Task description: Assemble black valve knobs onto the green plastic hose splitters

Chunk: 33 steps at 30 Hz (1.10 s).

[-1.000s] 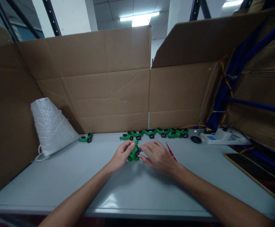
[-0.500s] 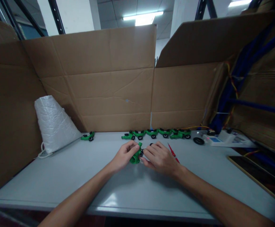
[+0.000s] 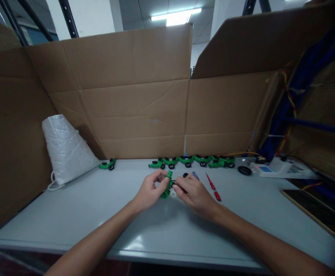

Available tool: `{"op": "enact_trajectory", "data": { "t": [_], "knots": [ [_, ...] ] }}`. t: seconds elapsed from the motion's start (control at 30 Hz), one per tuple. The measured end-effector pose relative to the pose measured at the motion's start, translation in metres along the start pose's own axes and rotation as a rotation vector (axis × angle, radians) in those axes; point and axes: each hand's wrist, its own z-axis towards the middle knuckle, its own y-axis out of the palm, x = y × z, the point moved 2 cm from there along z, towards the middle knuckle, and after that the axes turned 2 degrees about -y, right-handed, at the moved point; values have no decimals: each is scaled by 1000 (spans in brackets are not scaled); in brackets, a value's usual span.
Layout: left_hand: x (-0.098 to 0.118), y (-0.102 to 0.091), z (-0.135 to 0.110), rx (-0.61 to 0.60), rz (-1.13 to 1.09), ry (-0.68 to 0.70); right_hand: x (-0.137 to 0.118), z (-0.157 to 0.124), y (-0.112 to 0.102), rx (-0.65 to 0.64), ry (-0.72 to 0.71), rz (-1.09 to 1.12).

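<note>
My left hand (image 3: pixel 151 189) is closed around a small green toy car body (image 3: pixel 167 185), holding it upright just above the grey table (image 3: pixel 161 226). My right hand (image 3: pixel 192 191) pinches a small black part, seemingly a wheel, against the car's right side. A small white ring (image 3: pixel 173 194) lies on the table under the car. A loose black wheel (image 3: pixel 185 175) and a blue-tipped tool (image 3: pixel 195 175) lie just behind my right hand.
A row of finished green cars (image 3: pixel 190 161) lines the back edge, one more green car (image 3: pixel 107 165) stands apart at left. A red screwdriver (image 3: pixel 213 186), a black disc (image 3: pixel 244 170), a white device (image 3: pixel 271 168), a white woven bag (image 3: pixel 65 149) and cardboard walls (image 3: pixel 132 96) surround the table.
The camera tilted down a little. My right hand's fingers drew back from over the car to its right side, uncovering the loose wheel and blue-tipped tool. The car is held more upright.
</note>
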Motion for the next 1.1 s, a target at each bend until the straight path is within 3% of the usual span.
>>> {"op": "enact_trajectory", "data": {
  "t": [0.3,0.43,0.53,0.67,0.93,1.1],
  "knots": [
    [10,-4,-5,77,254,133,-2,5,-8,-80,182,225],
    [7,-10,-7,206,296,158,-2,9,0,-145,410,699],
    [7,-11,-6,202,327,224,-1,11,7,-176,545,1012],
    [9,-9,-4,175,361,288,2,9,11,-152,677,1154],
    [12,-1,-2,198,342,173,0,10,9,-98,630,1217],
    [14,2,-2,177,320,111,5,10,13,-58,564,1119]
  ]
}}
